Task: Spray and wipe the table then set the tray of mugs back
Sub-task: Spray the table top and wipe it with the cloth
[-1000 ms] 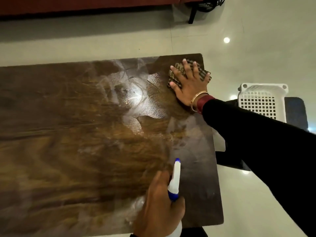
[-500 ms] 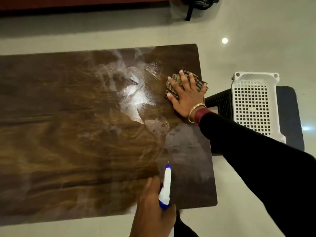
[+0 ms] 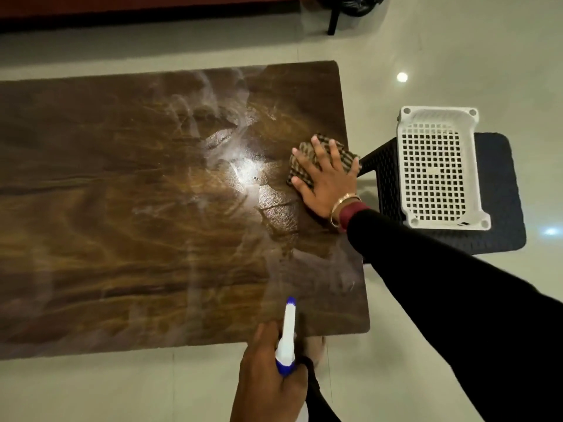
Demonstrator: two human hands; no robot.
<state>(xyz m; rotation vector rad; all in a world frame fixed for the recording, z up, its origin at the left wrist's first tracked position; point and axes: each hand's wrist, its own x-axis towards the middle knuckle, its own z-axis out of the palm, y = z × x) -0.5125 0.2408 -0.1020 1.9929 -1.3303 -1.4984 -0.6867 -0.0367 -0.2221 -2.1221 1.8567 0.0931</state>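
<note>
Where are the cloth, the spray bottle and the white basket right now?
cloth (image 3: 304, 153): head view, on the checked fabric left of the fingers.
spray bottle (image 3: 288, 324): head view, on the white nozzle neck above the blue collar.
white basket (image 3: 434, 175): head view, on its perforated floor.

Spray bottle (image 3: 288, 336) body hidden below
</note>
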